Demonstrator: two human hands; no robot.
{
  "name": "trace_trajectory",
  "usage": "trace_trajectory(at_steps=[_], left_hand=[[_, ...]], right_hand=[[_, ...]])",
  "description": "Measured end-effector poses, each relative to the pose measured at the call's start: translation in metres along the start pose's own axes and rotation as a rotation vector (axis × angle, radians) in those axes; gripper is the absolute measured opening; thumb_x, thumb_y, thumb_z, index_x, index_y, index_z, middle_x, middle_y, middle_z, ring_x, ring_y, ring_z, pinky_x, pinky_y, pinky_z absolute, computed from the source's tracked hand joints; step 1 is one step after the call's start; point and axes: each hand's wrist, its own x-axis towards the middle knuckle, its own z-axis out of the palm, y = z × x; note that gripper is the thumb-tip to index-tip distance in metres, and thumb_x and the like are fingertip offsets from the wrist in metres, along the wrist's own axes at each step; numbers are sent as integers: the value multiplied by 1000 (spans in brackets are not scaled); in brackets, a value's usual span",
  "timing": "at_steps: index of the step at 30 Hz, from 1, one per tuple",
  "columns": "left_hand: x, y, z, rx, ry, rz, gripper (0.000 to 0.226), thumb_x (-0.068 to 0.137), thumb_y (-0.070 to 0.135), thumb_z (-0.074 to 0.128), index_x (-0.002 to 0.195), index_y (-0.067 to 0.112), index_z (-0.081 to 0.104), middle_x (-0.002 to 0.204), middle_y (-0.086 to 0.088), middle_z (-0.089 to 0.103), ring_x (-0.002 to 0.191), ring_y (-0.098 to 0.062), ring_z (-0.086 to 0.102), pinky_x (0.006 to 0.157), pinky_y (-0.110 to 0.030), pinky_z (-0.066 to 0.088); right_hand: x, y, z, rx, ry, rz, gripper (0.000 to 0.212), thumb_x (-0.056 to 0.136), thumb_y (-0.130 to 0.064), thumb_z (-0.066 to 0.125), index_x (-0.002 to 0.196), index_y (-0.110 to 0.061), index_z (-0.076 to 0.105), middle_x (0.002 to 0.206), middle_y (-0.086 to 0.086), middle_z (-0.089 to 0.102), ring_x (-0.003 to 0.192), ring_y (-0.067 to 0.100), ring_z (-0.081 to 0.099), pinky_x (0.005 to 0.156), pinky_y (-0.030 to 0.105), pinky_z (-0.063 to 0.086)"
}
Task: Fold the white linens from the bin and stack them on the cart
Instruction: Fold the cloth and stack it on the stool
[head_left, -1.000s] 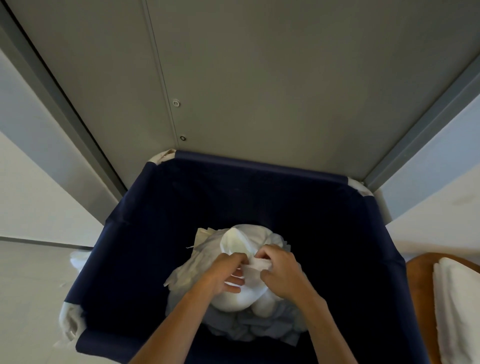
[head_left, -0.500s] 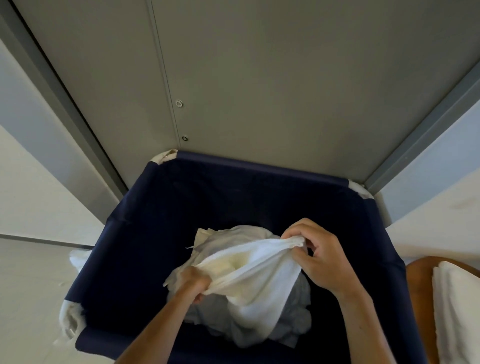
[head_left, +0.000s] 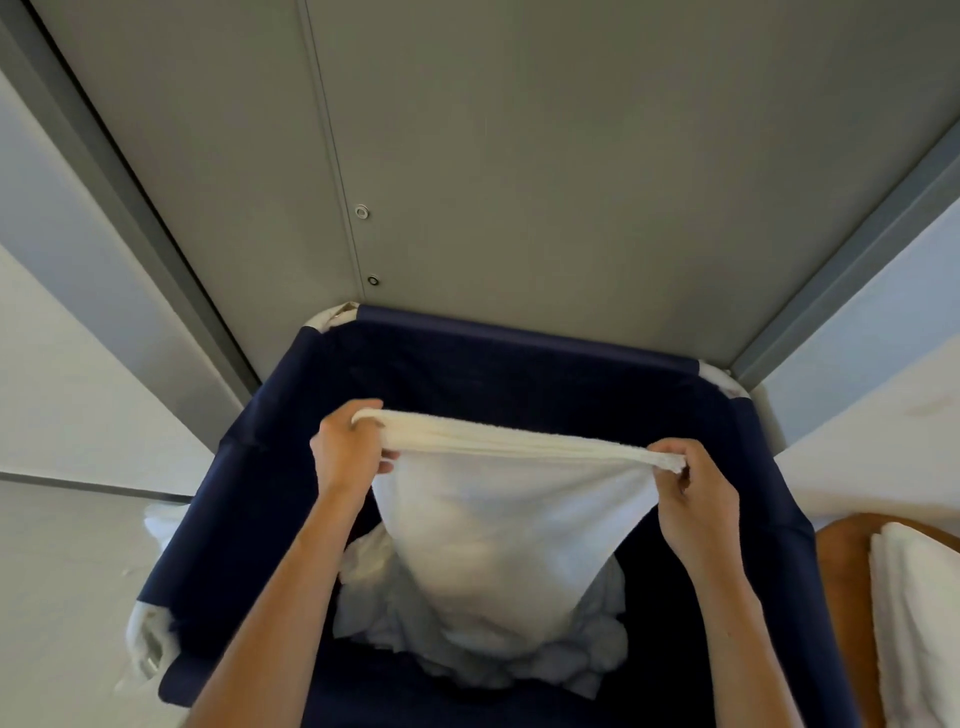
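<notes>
The grey panelled wall (head_left: 519, 156) stands beyond both hands, and the dark blue fabric bin (head_left: 519, 343) sits against it, its walls spreading out below and around the hands. At the far lower right, well apart from the right hand, a brown cart surface (head_left: 844, 561) carries a stack of folded white linens (head_left: 919, 613). Down in the bin, beneath the hands, lies a rumpled heap of linens (head_left: 374, 608).

Between the hands hangs a white towel (head_left: 498, 519): its top edge runs taut from one to the other, raised above the heap, while its body sags downward and its lower end seems to rest on the pile. The left hand (head_left: 345, 449) is clenched around one top corner; the right hand (head_left: 696, 499) pinches the other corner between thumb and fingers.

It looks like terry cloth: soft, limp, light, not slippery and not fragile, so it should hold no shape unless kept tensioned. The corners look the best places to hold it. Its lower end may drag other pieces from the heap.
</notes>
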Motion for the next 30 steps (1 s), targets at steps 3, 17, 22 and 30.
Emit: trace_trajectory(at_steps=[3,17,22,30], left_hand=[[-7,27,-2,-36,19,180,37,92,-1,41,109,16,70,99,-1,66,82,-15,64,59,-30,58],[-9,73,-35,52,177,383,33,87,7,45,96,25,71,88,16,66,85,-1,59,80,-20,48],[1,79,-45,125,170,349,30,83,14,43,94,16,71,82,2,67,85,-21,62,83,-38,53],[-3,55,-35,204,-357,342,29,89,5,50,86,27,69,87,13,68,87,-6,62,75,-20,46]], right_hand=[[6,-10,-8,42,107,-14,25,93,2,48,102,-19,58,90,-1,61,69,5,52,58,5,40],[24,-48,-12,221,99,-3,26,97,-8,40,105,-30,51,90,-17,54,73,-8,49,62,15,39],[18,-48,-4,184,-45,88,28,96,-7,41,99,-31,55,94,-17,57,83,0,49,65,24,36],[2,-58,4,199,-17,-21,20,99,-11,43,102,-30,51,87,-9,57,66,-6,51,54,10,40]])
